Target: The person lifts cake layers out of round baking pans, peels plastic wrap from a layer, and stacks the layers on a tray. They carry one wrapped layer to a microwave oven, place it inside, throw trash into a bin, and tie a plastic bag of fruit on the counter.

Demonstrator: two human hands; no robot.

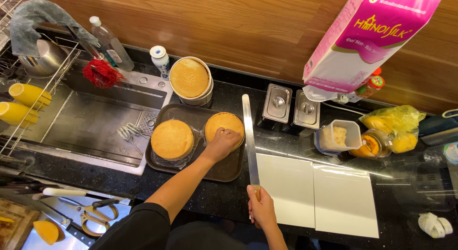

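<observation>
Golden sponge cake (224, 123) is sitting at the 3 o'clock end of the dark tray (191, 172). The left hand (222, 142) is lying on top of it, fingers curled and pressing on its 5 o'clock edge, likely steadying it against sliding. A second cake (171, 138) is sitting at the tray's 9 o'clock end on clear wrap, just beside the first; I cannot tell if they touch.

The right hand (260, 209) is gripping the handle of a long knife (248, 135), fingers closed around it. The blade is pointing to 12 o'clock and running just past the tray's 3 o'clock rim, so it is lined up alongside the held cake.

A third cake is resting in a round tin (192, 80) at 12 o'clock of the tray. Two white boards (315, 192) are lying at 3 o'clock of the knife. The sink (95, 116) is at 9 o'clock, with a whisk inside.
</observation>
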